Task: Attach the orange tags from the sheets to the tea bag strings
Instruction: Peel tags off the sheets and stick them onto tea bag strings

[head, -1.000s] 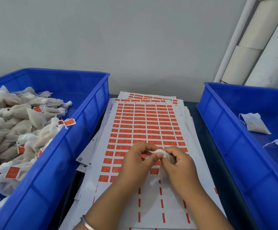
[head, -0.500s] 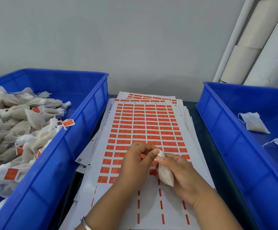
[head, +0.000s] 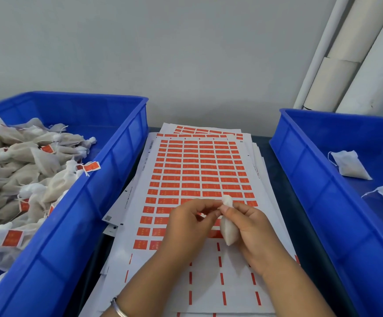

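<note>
Left of the top tag sheet (head: 199, 170): a blue crate (head: 108, 179) heaped with tagged bags. Over the sheet's near rows: left hand (head: 186, 227), fingertips pinched at the top of the tea bag (head: 229, 227), string too fine to make out. Right hand (head: 252, 229) gripping that bag, long axis upright, orange tags directly beneath. Right of the sheet: second crate (head: 304, 186).

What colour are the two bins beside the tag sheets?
Both bins are blue, clear in the head view.

A single head-worn wide-angle camera looks forward and down, close over the tag sheets (head: 199, 170), toward the wall (head: 163, 53).
</note>
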